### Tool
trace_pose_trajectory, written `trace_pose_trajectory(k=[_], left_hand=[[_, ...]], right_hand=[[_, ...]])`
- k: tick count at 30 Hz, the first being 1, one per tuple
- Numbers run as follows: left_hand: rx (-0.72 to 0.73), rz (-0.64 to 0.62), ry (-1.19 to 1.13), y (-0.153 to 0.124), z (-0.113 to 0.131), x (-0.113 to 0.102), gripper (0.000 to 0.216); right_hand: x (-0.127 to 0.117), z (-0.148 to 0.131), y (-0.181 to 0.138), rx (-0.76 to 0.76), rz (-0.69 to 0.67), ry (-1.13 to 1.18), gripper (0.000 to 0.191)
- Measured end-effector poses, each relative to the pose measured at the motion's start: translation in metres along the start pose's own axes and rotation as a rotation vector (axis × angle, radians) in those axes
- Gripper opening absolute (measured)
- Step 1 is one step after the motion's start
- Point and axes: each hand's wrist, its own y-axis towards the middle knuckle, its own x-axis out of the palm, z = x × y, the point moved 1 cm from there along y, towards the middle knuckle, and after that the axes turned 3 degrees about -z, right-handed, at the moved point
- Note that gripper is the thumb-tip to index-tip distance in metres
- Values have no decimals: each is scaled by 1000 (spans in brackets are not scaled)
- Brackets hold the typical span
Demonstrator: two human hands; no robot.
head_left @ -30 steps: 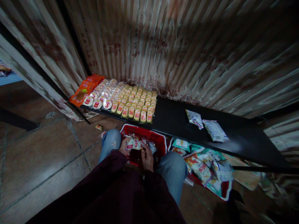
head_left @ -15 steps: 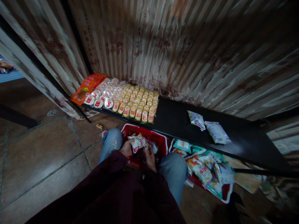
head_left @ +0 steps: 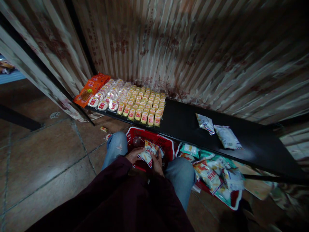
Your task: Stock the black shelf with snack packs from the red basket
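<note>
Between my knees, a white and orange snack bag [head_left: 148, 154] with a striped edge is held over a red plastic basket [head_left: 170, 149]. My left hand [head_left: 134, 155] grips its left side, with the fingers partly behind it. On the right edge of the same bag, my right hand [head_left: 157, 162] is closed with the thumb in front. A dark round package [head_left: 136, 141] lies in the basket beyond my left hand. Another whitish-blue packet shows beside my right fingers; whether they touch it I cannot tell.
A low black shelf [head_left: 178, 116] runs across in front, bearing rows of small wrapped cakes [head_left: 144, 106], orange packets [head_left: 90, 89] and two white bags [head_left: 228, 137]. At right, a second basket [head_left: 235, 204] is heaped with snack bags. Small packets [head_left: 103, 129] lie on the floor.
The snack bag has turned more upright and moved slightly right and down. My right hand has come up onto its right edge. The dark round package in the basket has come into sight.
</note>
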Motion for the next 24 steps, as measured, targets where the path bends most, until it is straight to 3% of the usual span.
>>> trace_pose_trajectory(k=[7, 10, 17, 24], left_hand=[[72, 41, 131, 8, -15, -2, 68], [84, 51, 177, 9, -17, -3, 69], [44, 53, 217, 15, -26, -8, 71], [5, -35, 221, 15, -34, -12, 66]], right_hand=[[4, -1, -4, 3, -165, -55, 79], [2, 1, -3, 19, -174, -25, 80], [0, 2, -2, 132, -29, -7, 70], [0, 3, -1, 184, 172, 65, 59]])
